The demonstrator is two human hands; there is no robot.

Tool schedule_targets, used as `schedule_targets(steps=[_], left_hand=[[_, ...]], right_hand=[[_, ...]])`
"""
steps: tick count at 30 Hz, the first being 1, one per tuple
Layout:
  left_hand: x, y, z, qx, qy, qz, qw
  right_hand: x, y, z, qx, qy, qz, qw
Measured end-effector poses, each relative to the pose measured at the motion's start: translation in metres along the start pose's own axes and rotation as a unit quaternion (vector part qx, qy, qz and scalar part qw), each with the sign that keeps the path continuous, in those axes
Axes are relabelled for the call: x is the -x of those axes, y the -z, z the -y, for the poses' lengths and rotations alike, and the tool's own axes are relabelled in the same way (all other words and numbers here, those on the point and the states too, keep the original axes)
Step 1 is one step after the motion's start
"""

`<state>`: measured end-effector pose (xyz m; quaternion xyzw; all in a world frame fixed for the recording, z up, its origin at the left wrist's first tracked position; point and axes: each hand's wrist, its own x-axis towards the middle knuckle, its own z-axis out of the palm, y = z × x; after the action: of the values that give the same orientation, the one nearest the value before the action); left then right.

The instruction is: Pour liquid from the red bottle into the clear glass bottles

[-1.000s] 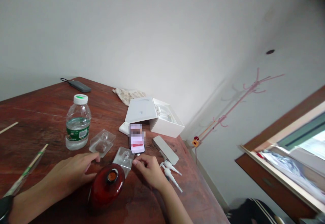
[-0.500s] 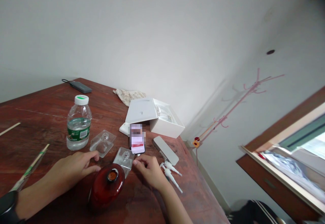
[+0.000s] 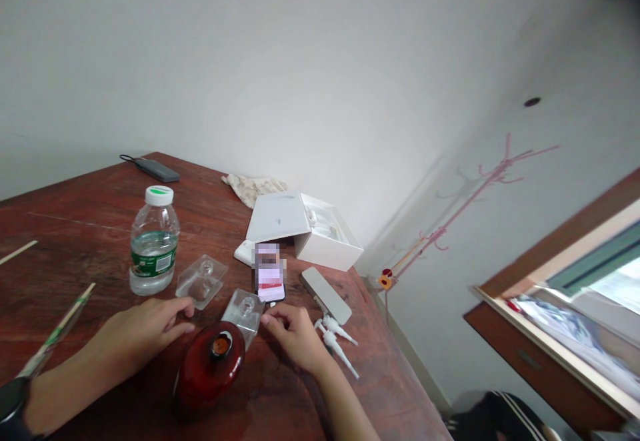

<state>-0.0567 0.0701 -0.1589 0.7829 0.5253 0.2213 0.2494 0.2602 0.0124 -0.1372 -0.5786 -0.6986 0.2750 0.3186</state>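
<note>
A dark red glossy bottle (image 3: 207, 367) with a round open neck stands between my hands. My left hand (image 3: 157, 324) rests on the table left of it, thumb and index finger apart, the others curled, with nothing in it. On the other side, my right hand (image 3: 295, 335) lies loosely closed, thumb and index finger close together; nothing shows in it. Its fingertips are beside the edge of a clear plastic piece (image 3: 243, 311), partly hidden by the red bottle. A second clear plastic piece (image 3: 200, 282) lies beyond my left fingertips.
A water bottle (image 3: 154, 247) stands at left, near a wrapped stick (image 3: 63, 327). Beyond my right hand lie a phone (image 3: 271, 287), a grey-white case (image 3: 327, 295) and white pump heads (image 3: 340, 347). Farther back are an open white box (image 3: 327, 247), a cloth (image 3: 253, 189) and a grey device (image 3: 157, 171).
The view has shifted very slightly. Both hands and the objects on the table stay as they were.
</note>
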Motion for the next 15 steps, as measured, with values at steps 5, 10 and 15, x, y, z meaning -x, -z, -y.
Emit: schedule_targets(steps=[5, 10, 15], left_hand=[[0.0005, -0.0013, 0.0016, -0.003, -0.002, -0.003, 1.0], [-0.0006, -0.001, 0.0038, -0.016, -0.004, 0.007, 1.0], [-0.003, 0.0015, 0.0059, -0.039, 0.0, 0.041, 0.998]], right_hand=[[0.0001, -0.0003, -0.0005, -0.004, 0.003, 0.004, 1.0], [0.0, 0.0, 0.0002, -0.006, 0.006, 0.004, 1.0], [0.0001, 0.0001, 0.0001, -0.007, 0.005, 0.003, 1.0]])
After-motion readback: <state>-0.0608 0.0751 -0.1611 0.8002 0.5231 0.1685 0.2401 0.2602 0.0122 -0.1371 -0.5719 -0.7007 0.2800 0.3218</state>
